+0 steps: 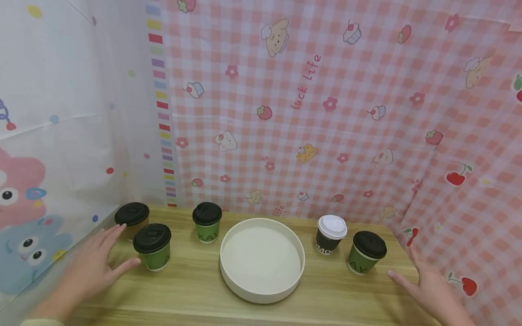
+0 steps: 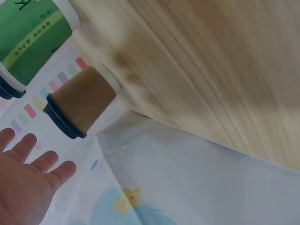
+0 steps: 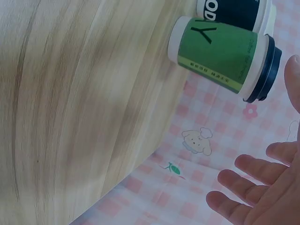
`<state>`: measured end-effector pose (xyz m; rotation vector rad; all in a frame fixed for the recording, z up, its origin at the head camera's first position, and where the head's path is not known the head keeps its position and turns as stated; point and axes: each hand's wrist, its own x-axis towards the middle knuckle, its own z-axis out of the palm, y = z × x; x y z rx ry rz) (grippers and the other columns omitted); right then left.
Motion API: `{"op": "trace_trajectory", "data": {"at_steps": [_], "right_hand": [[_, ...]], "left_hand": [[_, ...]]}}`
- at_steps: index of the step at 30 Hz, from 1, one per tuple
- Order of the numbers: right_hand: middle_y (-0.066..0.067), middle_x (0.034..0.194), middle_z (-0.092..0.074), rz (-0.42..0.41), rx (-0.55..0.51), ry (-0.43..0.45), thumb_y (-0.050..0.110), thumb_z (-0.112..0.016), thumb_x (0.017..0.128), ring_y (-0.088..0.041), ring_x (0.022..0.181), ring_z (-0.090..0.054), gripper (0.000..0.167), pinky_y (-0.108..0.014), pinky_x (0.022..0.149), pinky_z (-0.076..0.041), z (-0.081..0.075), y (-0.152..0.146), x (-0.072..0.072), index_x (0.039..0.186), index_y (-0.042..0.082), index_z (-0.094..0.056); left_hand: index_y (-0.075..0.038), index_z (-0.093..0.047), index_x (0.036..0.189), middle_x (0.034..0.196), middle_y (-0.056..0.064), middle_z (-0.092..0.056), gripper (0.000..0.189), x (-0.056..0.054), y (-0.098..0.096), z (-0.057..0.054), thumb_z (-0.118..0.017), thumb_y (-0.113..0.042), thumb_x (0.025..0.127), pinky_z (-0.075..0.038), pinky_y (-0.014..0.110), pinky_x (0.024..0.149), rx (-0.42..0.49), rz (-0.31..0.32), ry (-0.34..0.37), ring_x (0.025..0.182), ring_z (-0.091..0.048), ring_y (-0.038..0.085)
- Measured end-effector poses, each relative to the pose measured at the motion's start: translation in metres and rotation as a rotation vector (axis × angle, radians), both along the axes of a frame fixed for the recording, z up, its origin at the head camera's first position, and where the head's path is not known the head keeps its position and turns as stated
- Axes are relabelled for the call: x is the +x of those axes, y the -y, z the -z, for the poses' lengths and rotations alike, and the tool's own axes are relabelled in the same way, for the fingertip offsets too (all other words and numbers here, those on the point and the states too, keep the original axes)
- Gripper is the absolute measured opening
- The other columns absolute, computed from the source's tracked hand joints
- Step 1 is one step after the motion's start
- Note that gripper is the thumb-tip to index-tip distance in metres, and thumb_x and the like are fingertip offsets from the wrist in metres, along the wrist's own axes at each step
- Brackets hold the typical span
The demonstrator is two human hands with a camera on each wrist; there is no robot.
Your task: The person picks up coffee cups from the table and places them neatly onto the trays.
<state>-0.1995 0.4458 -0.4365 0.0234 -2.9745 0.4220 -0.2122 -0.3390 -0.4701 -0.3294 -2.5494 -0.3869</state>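
Note:
My left hand [image 1: 91,265] is spread beside a green paper cup with a black lid [image 1: 153,249] at the left, holding nothing. Just behind that cup stands a brown paper cup [image 2: 83,99], also black-lidded. At the right, my right hand [image 1: 432,287] hovers with fingers spread near another green cup [image 1: 364,256], apart from it. A dark cup with a white lid [image 1: 329,235] stands next to that one. In the middle lies a round, cream-coloured shallow tray [image 1: 262,294]. Left of the tray's back edge is a third green cup [image 1: 206,224].
Everything stands on a wooden table [image 1: 183,294]. A pink checked cloth [image 1: 253,149] hangs at the back and right. A white cartoon-print cloth [image 1: 69,90] hangs along the left side, close to my left hand.

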Motion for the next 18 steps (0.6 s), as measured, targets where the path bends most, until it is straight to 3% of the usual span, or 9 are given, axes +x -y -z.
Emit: {"op": "trace_trajectory", "data": {"at_steps": [9,18], "right_hand": [[-0.05,0.15,-0.041,0.007,-0.004,-0.058,0.059,-0.068,0.1,-0.071,0.126,-0.052,0.108,-0.079,0.093,-0.049,0.0,0.014,0.006,0.17,-0.001,-0.011],[-0.052,0.152,-0.037,0.011,0.004,-0.043,0.059,-0.067,0.101,-0.072,0.131,-0.045,0.109,-0.081,0.098,-0.045,-0.001,0.021,0.006,0.166,-0.01,-0.015]], "left_hand": [[0.0,-0.046,0.157,0.152,0.035,-0.052,0.103,0.007,-0.012,-0.001,-0.089,-0.054,0.08,-0.038,0.076,0.107,0.063,-0.002,0.009,0.135,-0.047,0.06],[-0.002,-0.046,0.158,0.155,0.034,-0.05,0.102,0.015,-0.025,-0.007,-0.088,-0.055,0.083,-0.038,0.077,0.109,0.064,-0.014,0.005,0.137,-0.045,0.062]]}}
